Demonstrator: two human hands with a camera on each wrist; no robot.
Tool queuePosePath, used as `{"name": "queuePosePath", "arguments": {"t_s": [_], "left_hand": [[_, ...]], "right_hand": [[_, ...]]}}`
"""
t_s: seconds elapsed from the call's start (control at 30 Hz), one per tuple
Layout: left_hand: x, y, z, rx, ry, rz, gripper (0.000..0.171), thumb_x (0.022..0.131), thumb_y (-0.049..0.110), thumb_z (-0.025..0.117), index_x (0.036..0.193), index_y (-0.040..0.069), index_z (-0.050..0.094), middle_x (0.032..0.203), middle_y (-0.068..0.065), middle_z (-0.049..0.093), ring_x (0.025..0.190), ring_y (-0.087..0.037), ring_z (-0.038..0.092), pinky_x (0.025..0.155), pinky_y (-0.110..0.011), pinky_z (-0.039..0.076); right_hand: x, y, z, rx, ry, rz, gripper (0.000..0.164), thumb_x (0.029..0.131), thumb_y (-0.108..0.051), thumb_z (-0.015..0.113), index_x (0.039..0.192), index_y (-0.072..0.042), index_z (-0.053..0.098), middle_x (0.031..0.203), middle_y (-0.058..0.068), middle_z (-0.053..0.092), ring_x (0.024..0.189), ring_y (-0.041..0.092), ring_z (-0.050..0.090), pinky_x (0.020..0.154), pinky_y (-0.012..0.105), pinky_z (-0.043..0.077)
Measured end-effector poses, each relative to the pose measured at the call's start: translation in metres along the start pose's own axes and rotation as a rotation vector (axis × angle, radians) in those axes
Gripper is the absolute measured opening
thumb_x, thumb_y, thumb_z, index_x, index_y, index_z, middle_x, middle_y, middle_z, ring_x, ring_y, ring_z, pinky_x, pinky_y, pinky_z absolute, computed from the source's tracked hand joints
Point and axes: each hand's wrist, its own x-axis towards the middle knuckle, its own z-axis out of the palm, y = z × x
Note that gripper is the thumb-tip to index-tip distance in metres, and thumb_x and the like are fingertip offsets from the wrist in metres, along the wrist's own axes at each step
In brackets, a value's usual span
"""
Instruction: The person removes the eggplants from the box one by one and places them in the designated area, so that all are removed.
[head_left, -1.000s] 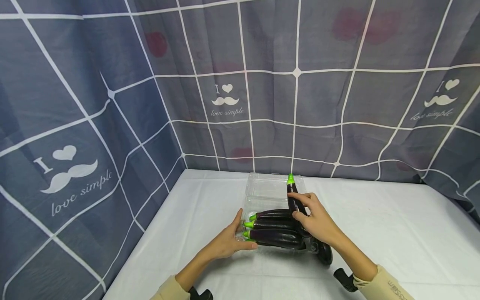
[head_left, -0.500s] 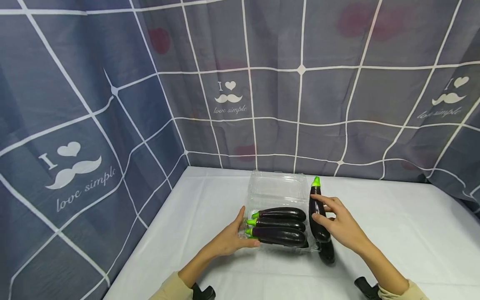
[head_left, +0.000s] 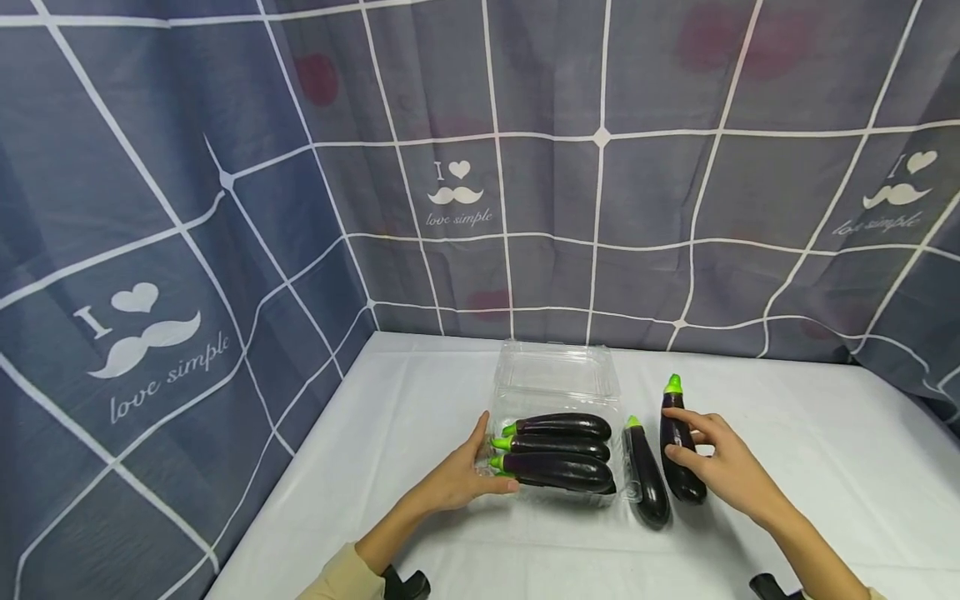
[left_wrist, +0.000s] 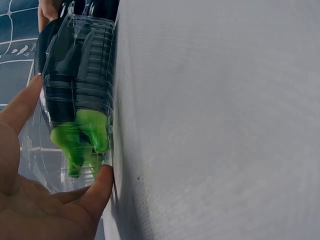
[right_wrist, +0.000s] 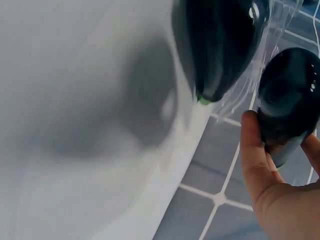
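Head view shows the right grip (head_left: 726, 468) pinching a dark eggplant (head_left: 684, 483) between thumb and fingers (head_left: 686, 414), its green stem (head_left: 674, 384) pointing away past the fingertips. Just left of that grip a second eggplant (head_left: 649, 479) lies on the white bench (head_left: 525, 558), and farther left at least three more eggplants (head_left: 558, 447) lie side by side in a clear plastic container (head_left: 517, 404), lid (head_left: 557, 369) tipped back. The left grip (head_left: 453, 479) is unclenched, fingers and thumb spread against the container's left end, beside the green stems (left_wrist: 94, 127).
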Motion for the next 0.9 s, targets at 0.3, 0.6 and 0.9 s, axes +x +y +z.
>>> {"name": "queuePosePath", "arguments": {"t_s": [0.3, 0.6, 0.9], "left_hand": [[0.000, 0.002, -0.002, -0.004, 0.008, -0.002, 0.120, 0.083, 0.044, 0.079, 0.157, 0.005, -0.006, 0.157, -0.028, 0.021, 0.142, -0.038, 0.028, 0.110, -0.058, 0.027], [0.000, 0.000, -0.001, -0.005, 0.004, -0.004, 0.120, 0.083, 0.046, 0.079, 0.158, 0.005, -0.006, 0.157, -0.028, 0.021, 0.143, -0.038, 0.027, 0.110, -0.058, 0.027], [0.000, 0.000, 0.000, -0.010, -0.010, 0.003, 0.119, 0.084, 0.044, 0.078, 0.157, 0.005, -0.007, 0.156, -0.029, 0.021, 0.143, -0.040, 0.026, 0.109, -0.058, 0.028]], "right_hand": [[-0.003, 0.020, -0.002, -0.048, -0.069, 0.023, 0.056, 0.092, -0.023, 0.071, 0.140, -0.001, 0.053, 0.119, 0.023, 0.053, 0.105, 0.042, 0.057, 0.078, 0.049, 0.048], [-0.007, 0.028, 0.002, -0.011, -0.143, 0.039, 0.061, 0.091, -0.022, 0.072, 0.143, 0.000, 0.048, 0.123, 0.022, 0.054, 0.101, 0.030, 0.057, 0.074, 0.039, 0.046], [-0.010, 0.032, 0.006, 0.042, -0.180, 0.042, 0.062, 0.093, -0.023, 0.070, 0.144, 0.001, 0.044, 0.125, 0.023, 0.054, 0.104, 0.030, 0.058, 0.076, 0.038, 0.048]]}}
